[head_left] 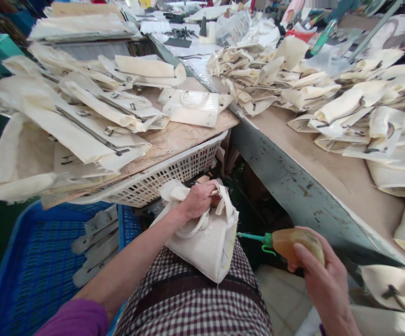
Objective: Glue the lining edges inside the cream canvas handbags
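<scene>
Over the checked apron, my left hand [199, 200] is closed on the upper edge of a cream fabric bag piece [202, 249] with frayed edges and a looped strap. My right hand [323, 275] wraps round an amber squeeze bottle [295, 243] with a green nozzle. The nozzle points left, its thin tip at the right side of the bag piece. Whether the tip touches the fabric I cannot tell.
Cream bag pieces [73, 107] lie piled on the left wooden board, and more bag pieces [356, 102] cover the right table. A white basket [174, 172] sits under the board's edge. Lower left, a blue crate [31, 261] holds flat pale strips [97, 247].
</scene>
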`<state>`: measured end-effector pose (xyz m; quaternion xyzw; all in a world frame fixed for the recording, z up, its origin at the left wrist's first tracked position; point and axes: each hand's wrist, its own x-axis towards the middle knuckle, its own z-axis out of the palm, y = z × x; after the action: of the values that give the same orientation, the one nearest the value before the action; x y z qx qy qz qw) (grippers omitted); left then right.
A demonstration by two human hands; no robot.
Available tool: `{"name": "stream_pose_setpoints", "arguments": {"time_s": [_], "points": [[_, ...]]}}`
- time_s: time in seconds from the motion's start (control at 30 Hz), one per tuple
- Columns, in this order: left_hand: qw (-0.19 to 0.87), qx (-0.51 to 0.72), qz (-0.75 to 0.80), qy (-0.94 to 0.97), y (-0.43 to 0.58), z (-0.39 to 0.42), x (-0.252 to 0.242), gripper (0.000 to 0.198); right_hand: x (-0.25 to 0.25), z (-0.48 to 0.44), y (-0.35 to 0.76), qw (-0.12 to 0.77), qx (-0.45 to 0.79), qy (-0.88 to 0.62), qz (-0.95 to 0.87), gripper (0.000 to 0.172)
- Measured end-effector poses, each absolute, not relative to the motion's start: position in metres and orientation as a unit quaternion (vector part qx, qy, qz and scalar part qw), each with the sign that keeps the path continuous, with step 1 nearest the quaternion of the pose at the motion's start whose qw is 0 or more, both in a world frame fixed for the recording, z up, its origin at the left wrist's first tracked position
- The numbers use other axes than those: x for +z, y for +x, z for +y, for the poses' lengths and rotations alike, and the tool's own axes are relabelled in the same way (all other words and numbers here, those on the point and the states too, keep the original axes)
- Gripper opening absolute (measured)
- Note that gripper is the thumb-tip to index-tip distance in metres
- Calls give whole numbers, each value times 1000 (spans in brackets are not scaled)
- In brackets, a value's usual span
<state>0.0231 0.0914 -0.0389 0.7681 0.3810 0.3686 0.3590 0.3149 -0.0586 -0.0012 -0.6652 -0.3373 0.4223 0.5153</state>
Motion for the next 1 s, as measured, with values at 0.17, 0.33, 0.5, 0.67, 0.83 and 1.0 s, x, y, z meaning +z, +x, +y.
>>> {"name": "stream_pose_setpoints", "arguments": {"time_s": [0.17,0.33,0.5,0.67,0.83,1.0], "points": [[120,447,362,809,14,76,21,20,-4,-62,324,647,450,-576,-217,36],[53,408,333,849,9,41,49,26,-9,-75,326,660,436,-591,-157,36],[94,334,291,892,-2,13,20,18,-32,-90,329,630,468,-588,-194,39],[224,352,379,826,-28,-18,15,16,-42,-101,329,568,475,-618,-265,46],[328,356,434,760,-41,-41,16,20,-32,-89,322,480,449,-676,-334,56],[354,362,429,748,-39,-50,17,16,-26,-68,304,429,443,-681,-395,63]]}}
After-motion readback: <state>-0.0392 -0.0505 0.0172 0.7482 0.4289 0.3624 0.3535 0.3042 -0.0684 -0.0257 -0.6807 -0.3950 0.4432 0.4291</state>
